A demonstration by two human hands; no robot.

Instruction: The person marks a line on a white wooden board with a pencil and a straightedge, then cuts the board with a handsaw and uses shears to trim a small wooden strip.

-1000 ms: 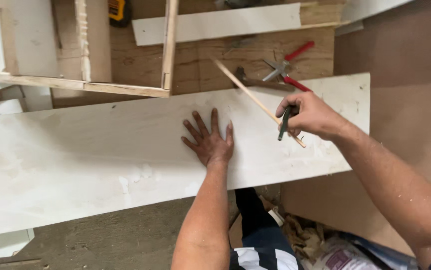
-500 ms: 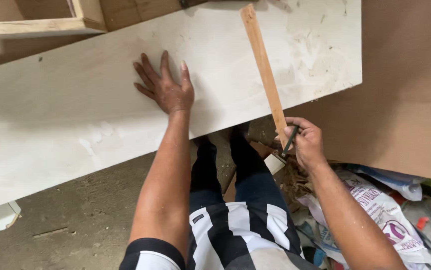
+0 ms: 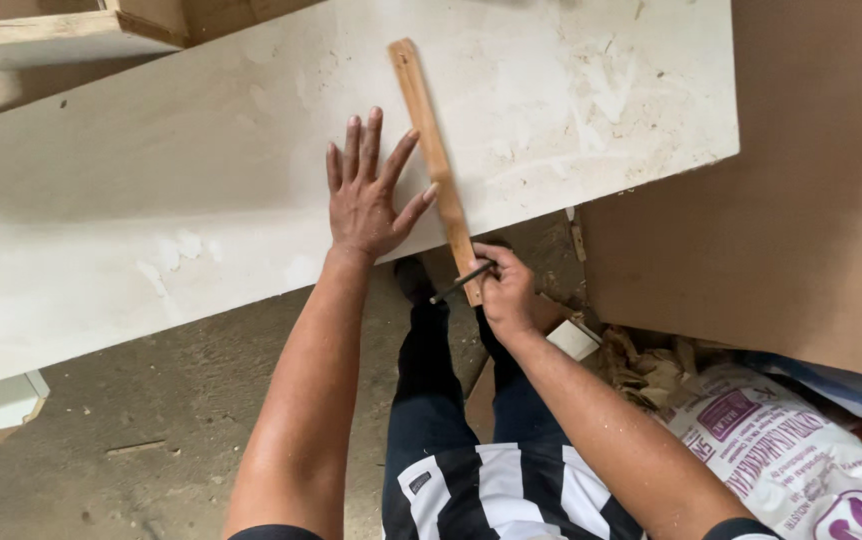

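Observation:
A long white board (image 3: 201,190) lies across the view, its near edge over the floor. My left hand (image 3: 369,190) lies flat on it with fingers spread, the thumb touching a thin wooden strip (image 3: 433,150). The strip runs from the board's middle down past its near edge. My right hand (image 3: 503,290) grips the strip's lower end together with a dark pencil (image 3: 461,282) that points left, just below the board's edge.
A brown sheet of board (image 3: 801,220) lies to the right. A wooden frame (image 3: 61,35) sits at the upper left. A printed white sack (image 3: 791,450) and wood shavings (image 3: 641,365) lie at the lower right. Bare concrete floor (image 3: 131,440) shows at the lower left.
The strip swung from slanting across the board's right part to running across it toward me. My right hand slid with the pencil down to the board's near edge. The view tilted downward.

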